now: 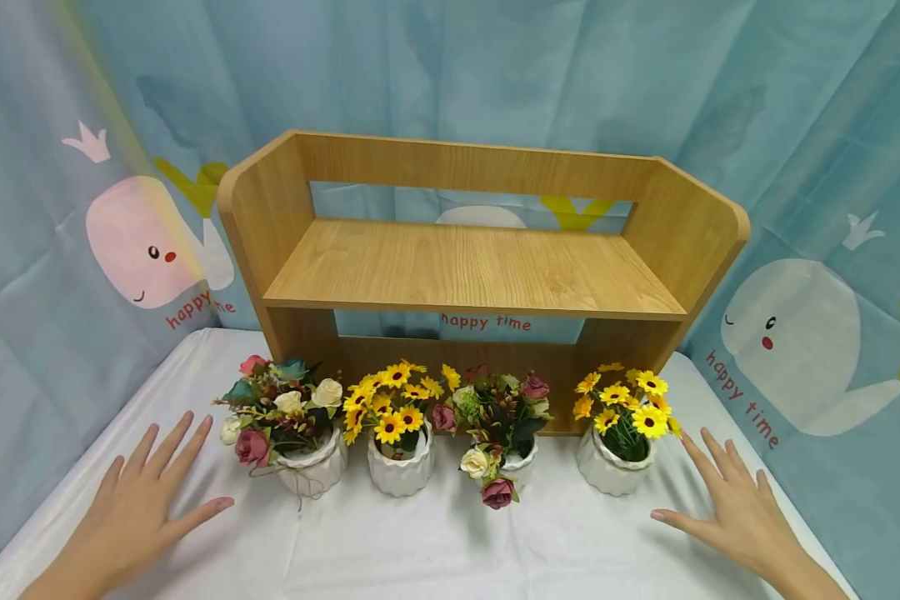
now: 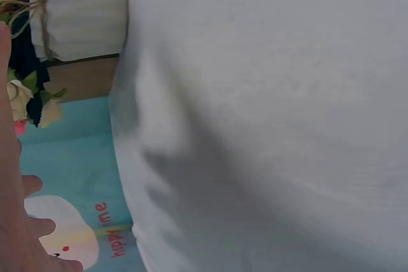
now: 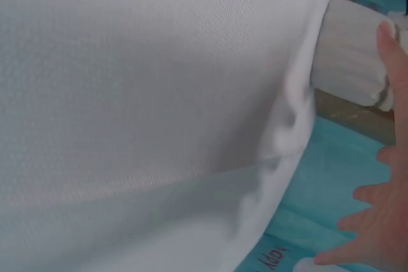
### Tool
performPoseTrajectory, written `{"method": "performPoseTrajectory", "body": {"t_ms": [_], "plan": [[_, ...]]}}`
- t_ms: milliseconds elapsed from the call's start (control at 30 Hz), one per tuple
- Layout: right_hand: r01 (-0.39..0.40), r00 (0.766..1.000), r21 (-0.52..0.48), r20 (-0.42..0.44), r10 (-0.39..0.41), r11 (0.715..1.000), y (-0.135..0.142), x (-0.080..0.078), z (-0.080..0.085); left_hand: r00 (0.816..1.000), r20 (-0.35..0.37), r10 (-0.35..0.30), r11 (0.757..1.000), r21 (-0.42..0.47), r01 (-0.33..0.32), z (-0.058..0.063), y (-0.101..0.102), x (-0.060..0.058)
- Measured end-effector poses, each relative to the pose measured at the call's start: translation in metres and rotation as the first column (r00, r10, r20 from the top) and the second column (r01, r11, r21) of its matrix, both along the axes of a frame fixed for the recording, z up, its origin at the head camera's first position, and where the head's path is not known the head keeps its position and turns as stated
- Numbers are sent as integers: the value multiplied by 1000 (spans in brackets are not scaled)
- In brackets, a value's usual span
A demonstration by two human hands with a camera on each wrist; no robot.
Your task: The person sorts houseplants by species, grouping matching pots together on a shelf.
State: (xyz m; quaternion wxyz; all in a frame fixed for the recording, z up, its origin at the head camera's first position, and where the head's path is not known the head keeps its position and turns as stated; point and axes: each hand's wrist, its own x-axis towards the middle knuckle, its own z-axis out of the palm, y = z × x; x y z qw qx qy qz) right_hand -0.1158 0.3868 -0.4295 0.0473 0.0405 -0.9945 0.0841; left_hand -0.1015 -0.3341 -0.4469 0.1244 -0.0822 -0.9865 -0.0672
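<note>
My left hand, fingers spread, hovers over the cloth left of a white pot of mixed roses. On the other side my right hand, also spread and holding nothing, is nearest to a white pot of yellow sunflowers. Between these stand another sunflower pot and a pot of mauve and cream roses. In the left wrist view part of my left hand shows below a white pot. The right wrist view has my right hand near a white pot.
A two-tier wooden shelf stands behind the row of pots, its upper board bare. White cloth covers the table. Blue curtains with whale prints hang at the back and both sides.
</note>
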Motion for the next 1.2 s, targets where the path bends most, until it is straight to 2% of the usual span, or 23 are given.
{"method": "performPoseTrajectory", "body": {"t_ms": [267,367,633,1033,1200], "plan": [[-13,1000,-54,-19,12,998,-5,0,0,993,-74,-92,988,120,101,11,0,-10],[-16,1000,-61,-23,14,998,-7,1,-1,990,-77,-115,981,146,125,15,1,-13],[-16,1000,-96,11,17,995,-12,3,-5,992,-34,-123,977,169,128,31,7,-22],[-34,999,-125,-16,32,992,-17,4,-8,978,-96,-188,965,166,202,57,16,-35],[-21,999,-147,22,25,989,-21,5,-7,969,-117,-217,958,167,235,68,22,-41]]}}
